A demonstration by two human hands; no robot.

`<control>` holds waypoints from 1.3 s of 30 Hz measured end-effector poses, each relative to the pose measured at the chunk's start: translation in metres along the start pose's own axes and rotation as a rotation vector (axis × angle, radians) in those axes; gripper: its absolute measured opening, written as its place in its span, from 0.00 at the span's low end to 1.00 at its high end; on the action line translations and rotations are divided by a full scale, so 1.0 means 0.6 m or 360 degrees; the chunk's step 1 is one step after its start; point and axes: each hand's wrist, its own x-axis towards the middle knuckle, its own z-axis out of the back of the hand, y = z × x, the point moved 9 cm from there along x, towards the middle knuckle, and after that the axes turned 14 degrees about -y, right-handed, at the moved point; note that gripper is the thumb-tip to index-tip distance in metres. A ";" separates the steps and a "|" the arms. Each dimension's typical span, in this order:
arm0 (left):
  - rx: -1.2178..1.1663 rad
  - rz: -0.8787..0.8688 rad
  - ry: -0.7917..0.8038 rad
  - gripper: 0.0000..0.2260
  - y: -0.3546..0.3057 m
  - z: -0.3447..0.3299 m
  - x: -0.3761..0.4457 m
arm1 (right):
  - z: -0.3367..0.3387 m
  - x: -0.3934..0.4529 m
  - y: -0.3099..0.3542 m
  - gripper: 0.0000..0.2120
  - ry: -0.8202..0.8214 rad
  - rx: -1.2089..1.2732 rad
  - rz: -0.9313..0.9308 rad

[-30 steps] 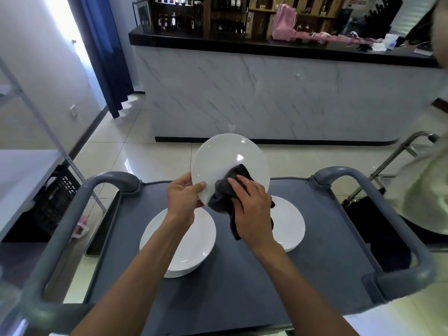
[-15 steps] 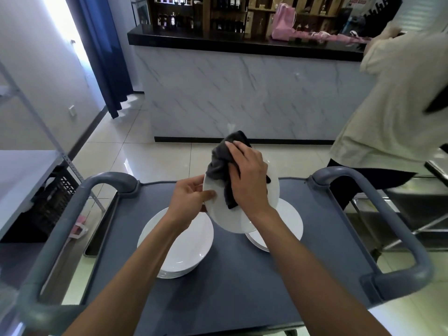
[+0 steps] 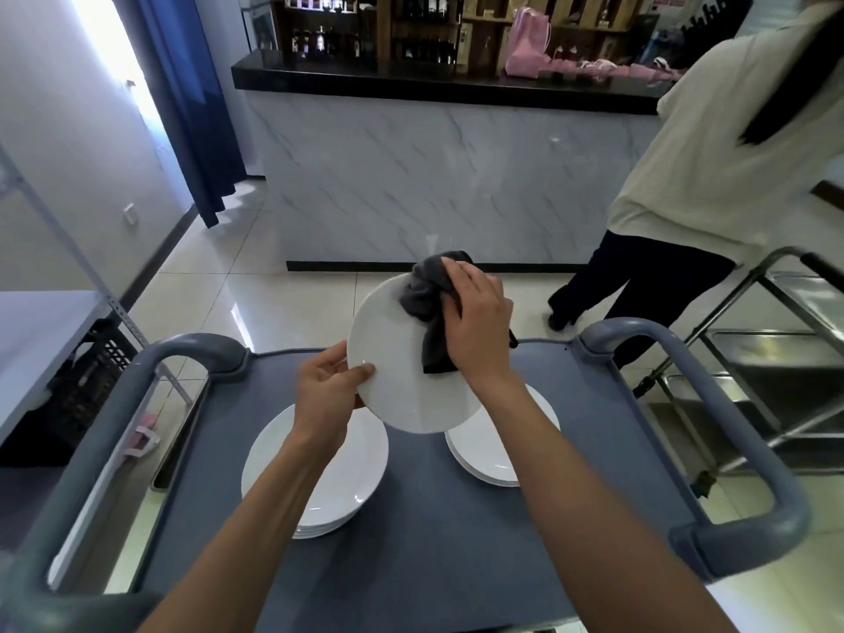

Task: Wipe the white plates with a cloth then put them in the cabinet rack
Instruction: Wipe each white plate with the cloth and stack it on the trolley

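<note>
Head view. The left hand point(image 3: 326, 395) pinches the lower left rim of a white plate point(image 3: 402, 386), thumb on the near face and the other fingers curled behind it. The plate is held tilted in the air above the grey cart point(image 3: 434, 541), its face turned toward the camera. The right hand point(image 3: 477, 322) presses a dark grey cloth point(image 3: 429, 308) against the upper right part of the plate; its fingers are bent over the bunched cloth, gripping it, and a tail of cloth hangs down below the palm across the plate's face. Below and left of the left hand's fingers, a stack of white plates point(image 3: 319, 472) rests on the cart top. Below the right wrist, a second stack point(image 3: 498, 454) lies on the cart, partly hidden by the held plate and the forearm. Beyond the fingers of the right hand, a person in a pale top point(image 3: 712, 143) stands on the tiled floor near a marble-fronted counter point(image 3: 434, 175). A steel trolley point(image 3: 776, 367) stands to the right of the cart.
</note>
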 end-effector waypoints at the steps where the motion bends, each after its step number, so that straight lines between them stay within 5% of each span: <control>1: -0.0022 -0.0008 -0.0055 0.18 0.000 0.004 0.003 | 0.001 0.001 -0.018 0.21 0.0011 -0.0019 -0.0039; 11: -0.0160 0.0013 -0.0354 0.17 0.023 -0.014 0.018 | -0.005 -0.079 -0.120 0.23 0.0182 0.0112 -0.0488; 19: -0.0187 0.0074 -0.0445 0.17 0.046 -0.031 0.024 | 0.008 -0.163 -0.158 0.21 0.0241 0.0671 -0.1315; 30: -0.0101 0.0060 -0.0402 0.17 0.050 -0.048 0.014 | 0.008 -0.140 -0.170 0.29 0.0252 0.0602 -0.1106; 39: 0.0182 0.0059 -0.0181 0.15 0.048 -0.034 0.025 | 0.024 -0.064 -0.172 0.28 0.0347 0.0452 -0.0564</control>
